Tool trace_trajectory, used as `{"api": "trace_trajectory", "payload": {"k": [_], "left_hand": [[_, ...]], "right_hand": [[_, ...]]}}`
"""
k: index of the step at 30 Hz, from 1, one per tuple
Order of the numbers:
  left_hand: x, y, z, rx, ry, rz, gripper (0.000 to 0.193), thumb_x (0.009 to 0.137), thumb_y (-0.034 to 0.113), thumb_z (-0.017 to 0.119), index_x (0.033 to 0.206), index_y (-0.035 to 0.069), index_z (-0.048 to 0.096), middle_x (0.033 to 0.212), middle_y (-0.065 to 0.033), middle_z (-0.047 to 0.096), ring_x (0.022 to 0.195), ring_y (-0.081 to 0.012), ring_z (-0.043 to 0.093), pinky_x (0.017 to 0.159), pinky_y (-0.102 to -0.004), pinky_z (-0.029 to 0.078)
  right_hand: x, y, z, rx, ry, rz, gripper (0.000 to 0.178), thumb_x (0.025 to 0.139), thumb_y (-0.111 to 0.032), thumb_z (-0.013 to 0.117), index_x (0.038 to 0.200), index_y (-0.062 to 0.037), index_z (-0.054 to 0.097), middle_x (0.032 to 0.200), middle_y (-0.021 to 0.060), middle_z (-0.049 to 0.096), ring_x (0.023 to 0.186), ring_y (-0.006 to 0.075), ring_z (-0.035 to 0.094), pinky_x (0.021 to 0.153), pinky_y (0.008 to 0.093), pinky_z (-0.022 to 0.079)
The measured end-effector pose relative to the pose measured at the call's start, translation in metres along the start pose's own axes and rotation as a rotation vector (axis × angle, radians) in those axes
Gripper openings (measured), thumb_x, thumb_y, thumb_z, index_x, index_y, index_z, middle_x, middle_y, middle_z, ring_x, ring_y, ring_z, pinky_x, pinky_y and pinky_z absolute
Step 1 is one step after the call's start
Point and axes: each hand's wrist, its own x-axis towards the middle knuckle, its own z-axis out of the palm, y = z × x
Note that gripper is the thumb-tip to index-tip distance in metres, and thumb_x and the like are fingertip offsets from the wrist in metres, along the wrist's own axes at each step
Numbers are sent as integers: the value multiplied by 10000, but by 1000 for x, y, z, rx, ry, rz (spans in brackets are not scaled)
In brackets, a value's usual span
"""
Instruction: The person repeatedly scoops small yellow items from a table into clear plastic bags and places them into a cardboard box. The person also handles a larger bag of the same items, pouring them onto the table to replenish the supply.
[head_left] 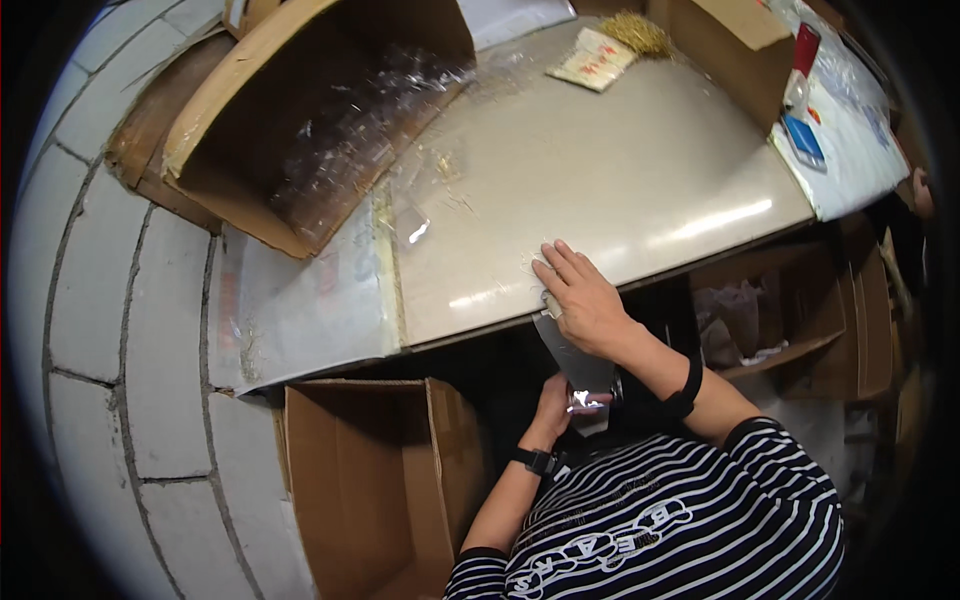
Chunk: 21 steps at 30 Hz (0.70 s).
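Note:
My right hand [588, 302] lies at the near edge of the table, fingers stretched forward over its top. Beside the fingertips are a few thin pale strands [530, 262]. A grey, glossy flat strip [574, 352], apparently a plastic bag, slopes from under that hand down towards my lap. Below the table edge, my left hand [553, 405] is closed around the strip's lower part, where a bright glare hides detail. A small pale bit shows by the right thumb; I cannot make out what it is.
A cardboard box of clear plastic wrappers [330, 150] lies on its side at the far left. Another open carton [365, 480] stands below. Gold ties [637, 35] sit beside a pale packet [593, 60] at the back. A blue packet [803, 142] lies right, near a red-handled tool [804, 55].

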Motion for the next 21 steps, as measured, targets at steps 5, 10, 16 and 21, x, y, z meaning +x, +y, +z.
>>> {"api": "trace_trajectory", "payload": {"k": [5, 10, 16, 21], "left_hand": [[-10, -10, -2, -20, 7, -13, 392, 953, 279, 339, 1182, -7, 479, 1050, -176, 623, 784, -380, 674, 521, -378, 571], [-5, -18, -1, -25, 54, 27, 383, 955, 288, 358, 1146, -2, 518, 964, -159, 651, 720, -270, 684, 509, -347, 572], [-4, -26, -10, -3, 36, 30, 397, 979, 312, 351, 1138, -12, 516, 934, -136, 649, 698, -215, 677, 478, -324, 579], [-3, -29, -11, -36, 27, 39, 379, 969, 301, 363, 1114, -4, 536, 904, -110, 648, 681, -198, 669, 478, -312, 570]], "right_hand": [[-29, -13, -34, 143, 13, -51, 480, 711, 5, 563, 1190, -11, 534, 1312, 182, 461, 1295, 347, 359, 1073, 435, 305], [-73, 7, -52, 330, 116, -47, 398, 688, 97, 563, 1071, -7, 592, 1132, 146, 577, 1087, 320, 547, 874, 383, 483], [-113, 14, -53, 471, -67, 62, 334, 751, 122, 548, 1058, 0, 598, 1045, 170, 607, 962, 335, 606, 805, 352, 501], [-132, 9, -15, 499, -181, 27, 418, 692, 82, 580, 1101, -3, 579, 1092, 191, 588, 1016, 365, 576, 868, 395, 489]]}}
